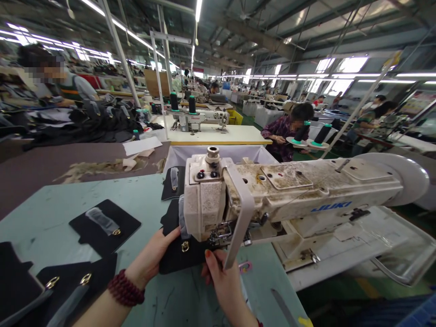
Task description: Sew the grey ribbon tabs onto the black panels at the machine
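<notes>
A black leather-like panel [175,261] with a gold metal ring fitting [185,246] lies under the head of a white sewing machine [207,200]. A strip wrapped in cloudy film [183,218] runs up from the ring. My left hand [159,250], with a dark red bead bracelet at the wrist, grips the panel's left edge. At its lower right corner, my right hand [221,274] pinches the panel between thumb and fingers, just below the presser foot area. The machine's head and grey guard bar [240,218] hide the needle and part of the panel.
Similar black panels lie on the pale green table [136,277], one at left [104,240] and one behind the machine [166,193]. Thread snips or a blade [283,306] rest at front right. Thread cones [320,134] stand behind the machine. Co-workers sit at other stations.
</notes>
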A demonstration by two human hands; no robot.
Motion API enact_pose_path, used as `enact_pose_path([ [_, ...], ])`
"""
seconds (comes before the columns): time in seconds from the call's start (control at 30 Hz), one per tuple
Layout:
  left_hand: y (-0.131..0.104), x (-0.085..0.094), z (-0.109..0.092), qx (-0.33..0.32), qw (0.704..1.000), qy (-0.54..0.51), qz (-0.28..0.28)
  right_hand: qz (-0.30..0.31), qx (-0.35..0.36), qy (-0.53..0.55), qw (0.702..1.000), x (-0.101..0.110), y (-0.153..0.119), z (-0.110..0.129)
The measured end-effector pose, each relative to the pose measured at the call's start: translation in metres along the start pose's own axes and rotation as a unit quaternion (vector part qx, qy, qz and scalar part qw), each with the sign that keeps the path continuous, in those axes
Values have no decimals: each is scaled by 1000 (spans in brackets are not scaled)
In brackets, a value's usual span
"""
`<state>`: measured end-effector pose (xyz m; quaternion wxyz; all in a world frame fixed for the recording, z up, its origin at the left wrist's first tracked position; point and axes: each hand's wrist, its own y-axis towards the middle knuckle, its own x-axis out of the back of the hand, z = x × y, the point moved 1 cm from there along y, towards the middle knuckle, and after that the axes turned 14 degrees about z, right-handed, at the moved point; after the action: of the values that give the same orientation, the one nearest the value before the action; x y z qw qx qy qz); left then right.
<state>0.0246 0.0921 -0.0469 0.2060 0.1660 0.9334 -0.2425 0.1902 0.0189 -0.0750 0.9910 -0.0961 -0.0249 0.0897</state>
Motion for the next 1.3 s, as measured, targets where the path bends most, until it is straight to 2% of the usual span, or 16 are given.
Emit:
enact_pose_path([
  [0.27,-1,6,0,21,1000,4,2,7,1,20,1000,-1,-1,-2],
  [0.3,-3,8,0,27,1000,-3,14,13,-1,26,1000,-1,-2,-2],
  [0.37,-10,13,0,46,996,17,74,26,-8,42,999,-2,-4,-3],
  [0.43,-17,15,-1,66,984,79,143,32,-16,56,998,-4,-5,-3],
  [0.5,-21,16,-2,74,973,139,171,30,-21,62,997,-5,-6,-2],
  [0.73,-18,12,-8,62,968,180,166,11,-21,80,997,-7,-5,-3],
  [1.0,-8,23,-4,62,969,173,163,-8,-41,93,995,-9,2,6],
  [1.17,-4,24,-6,51,966,182,178,-24,-47,102,993,-12,7,6],
  [1.3,-2,26,-7,42,968,178,169,-29,-39,98,994,-13,8,6],
])
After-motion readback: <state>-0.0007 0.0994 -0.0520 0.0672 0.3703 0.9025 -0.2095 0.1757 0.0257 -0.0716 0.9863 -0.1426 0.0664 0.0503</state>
